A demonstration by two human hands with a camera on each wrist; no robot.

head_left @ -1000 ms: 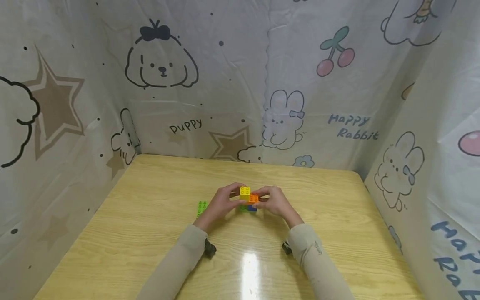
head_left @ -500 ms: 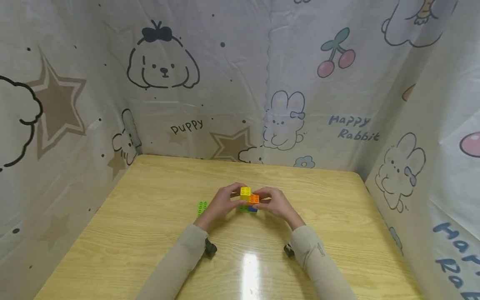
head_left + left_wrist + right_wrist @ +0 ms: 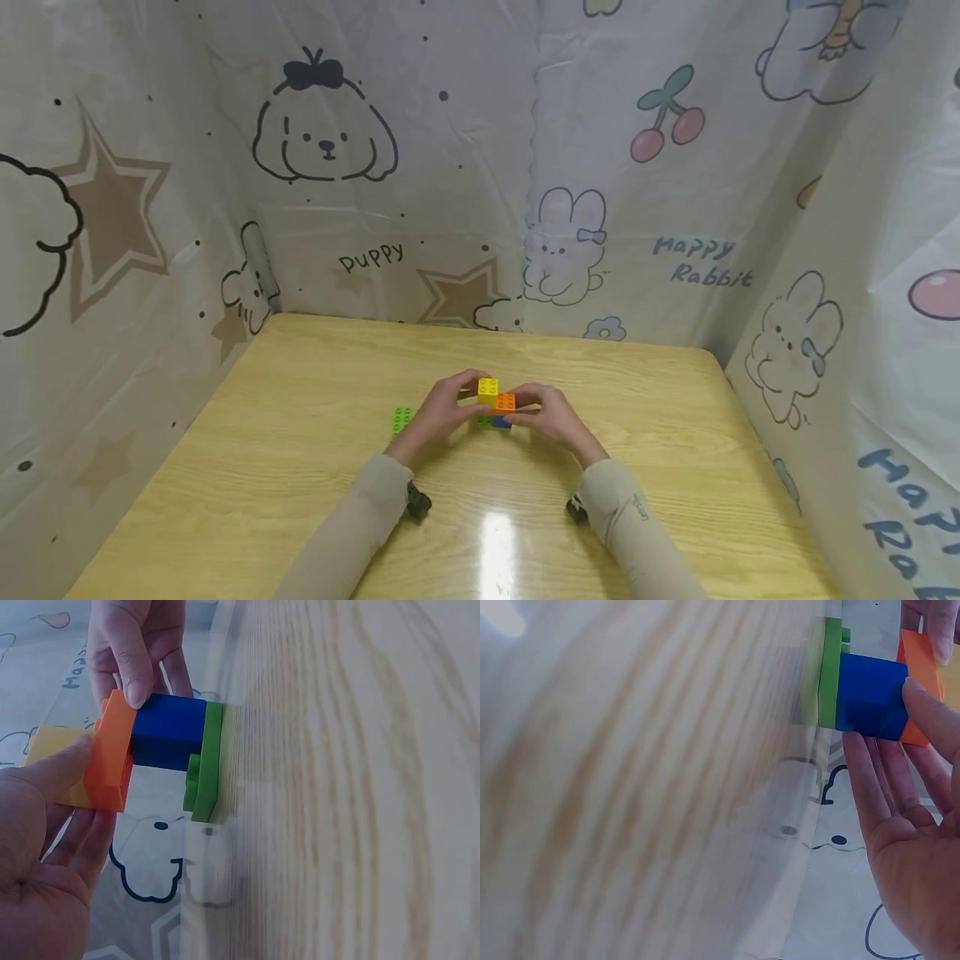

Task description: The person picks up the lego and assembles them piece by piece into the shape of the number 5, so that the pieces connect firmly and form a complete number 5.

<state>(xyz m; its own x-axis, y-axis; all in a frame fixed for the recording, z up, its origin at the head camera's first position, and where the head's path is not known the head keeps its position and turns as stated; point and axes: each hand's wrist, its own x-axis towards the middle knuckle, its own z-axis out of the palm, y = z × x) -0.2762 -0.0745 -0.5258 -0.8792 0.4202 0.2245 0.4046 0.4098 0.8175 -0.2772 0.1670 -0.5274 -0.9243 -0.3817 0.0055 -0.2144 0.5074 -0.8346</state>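
Between both hands stands a small stack of toy building bricks. A thin green plate [image 3: 212, 761] sits flat on the table with a blue brick [image 3: 870, 696] on it. Above that is an orange brick [image 3: 111, 761], overhanging the blue one to the left, topped by a yellow brick [image 3: 488, 390]. My left hand [image 3: 445, 407] grips the stack from the left, thumb across the yellow and orange bricks. From the right, my right hand [image 3: 557, 414] pinches it, thumb tip [image 3: 911, 688] at the seam of orange and blue. The far fingers are partly hidden behind the bricks.
Another green studded plate [image 3: 402, 419] lies on the wooden table [image 3: 315, 475] left of the stack, partly covered by the left forearm. Patterned cloth [image 3: 465, 167] encloses the table at the back and sides. Both sleeved wrists carry small black devices [image 3: 418, 502].
The head view has shifted slightly, so the scene sits a little lower. Both hands keep their hold on the stack, with hardly any movement.
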